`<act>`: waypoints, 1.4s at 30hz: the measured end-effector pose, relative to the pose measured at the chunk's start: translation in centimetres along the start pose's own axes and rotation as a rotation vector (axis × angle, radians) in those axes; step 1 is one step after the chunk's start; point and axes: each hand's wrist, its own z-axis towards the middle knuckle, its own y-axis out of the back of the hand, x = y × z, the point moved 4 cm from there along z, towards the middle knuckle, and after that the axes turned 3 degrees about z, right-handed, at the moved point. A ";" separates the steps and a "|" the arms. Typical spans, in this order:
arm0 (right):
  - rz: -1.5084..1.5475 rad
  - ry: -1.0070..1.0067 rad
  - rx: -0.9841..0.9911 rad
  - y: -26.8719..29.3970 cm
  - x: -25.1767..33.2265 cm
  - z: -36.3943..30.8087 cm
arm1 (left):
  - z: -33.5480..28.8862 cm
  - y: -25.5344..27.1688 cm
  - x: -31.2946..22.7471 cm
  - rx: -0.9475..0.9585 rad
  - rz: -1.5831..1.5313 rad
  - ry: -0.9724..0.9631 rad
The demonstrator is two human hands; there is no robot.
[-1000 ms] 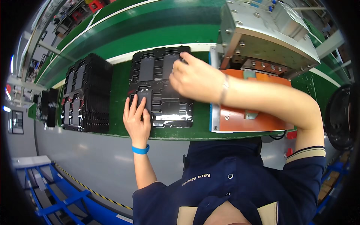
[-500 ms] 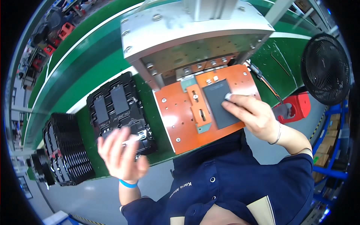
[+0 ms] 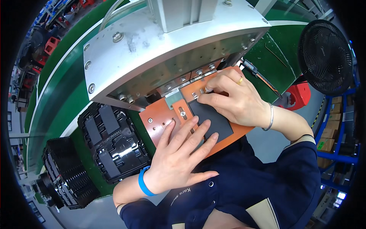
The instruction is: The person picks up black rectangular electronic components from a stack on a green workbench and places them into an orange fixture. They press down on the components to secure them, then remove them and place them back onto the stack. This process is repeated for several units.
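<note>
A dark grey flat rectangular piece [image 3: 213, 119], like a pouch cell, lies on an orange fixture plate [image 3: 244, 131] under a metal press frame. My left hand [image 3: 181, 158] is open, its fingers spread over the piece's left part and the slotted orange guide [image 3: 183, 113]. My right hand [image 3: 236, 98] has thumb and fingers pinched together at the piece's far edge, beside small metal tabs [image 3: 195, 95]. Something whitish shows at those fingertips; what they hold, if anything, is hidden.
The silver press frame [image 3: 152, 49] stands just beyond my hands. At left are a black tray [image 3: 126, 152] with several grey pieces and a stack of black trays [image 3: 70, 171]. A black fan [image 3: 325, 57], a red stool [image 3: 299, 95] and a hex key [image 3: 275, 54] are at right.
My left hand has come from over the black tray to the piece and guide. My right hand has moved from the piece's right side to its far edge. The camera view has shifted.
</note>
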 end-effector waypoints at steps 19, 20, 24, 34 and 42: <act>-0.013 0.073 -0.053 0.3 0.1 0.3 | 0.1 0.1 0.1 -0.012 -0.006 0.003; -0.039 0.066 -0.023 0.4 0.4 0.3 | 0.1 0.1 0.1 -0.011 -0.008 0.005; -0.171 0.041 0.018 0.1 0.3 0.5 | 0.1 0.1 0.0 -0.012 -0.005 0.007; -0.078 0.013 0.063 -0.1 0.4 0.3 | 0.0 0.2 0.0 -0.008 -0.019 0.010; -0.025 -0.011 0.042 0.5 0.2 0.5 | 0.2 0.3 0.1 0.011 -0.019 -0.013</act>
